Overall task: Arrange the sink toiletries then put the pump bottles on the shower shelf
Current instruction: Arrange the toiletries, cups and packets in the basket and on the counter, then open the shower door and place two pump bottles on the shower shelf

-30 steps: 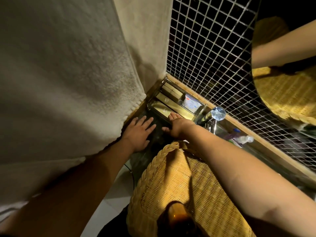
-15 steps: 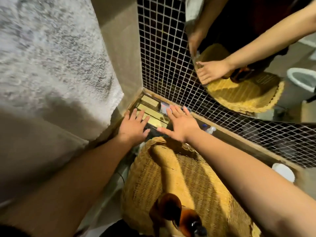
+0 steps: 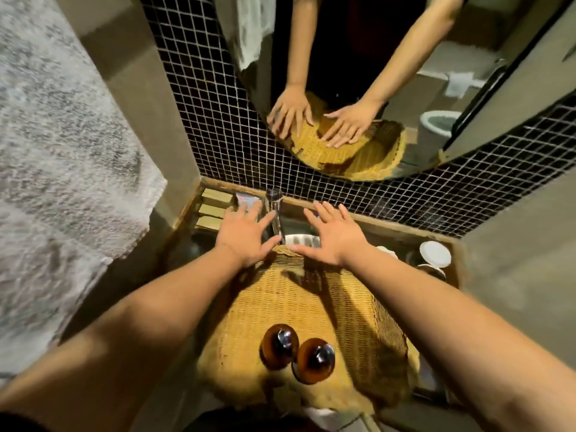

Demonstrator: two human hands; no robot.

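We see our left hand (image 3: 246, 233) and right hand (image 3: 335, 235) spread flat, fingers open, above the far edge of a woven basket (image 3: 311, 310), on either side of the chrome faucet (image 3: 276, 210). Two amber pump bottles (image 3: 296, 353) stand touching in the basket's near part.

walls: dark mosaic tile (image 3: 218, 126) with pale grout behind the counter; plain beige wall (image 3: 134, 98) at the left corner
mirror (image 3: 358, 42): rounded lower edge, set above the tile
counter edge: wooden ledge (image 3: 389, 227) along the tile's foot
left side: pale towel (image 3: 56, 169) hanging
reflection: white toilet (image 3: 436, 123), dark door frame (image 3: 486, 88)
light: warm, dim
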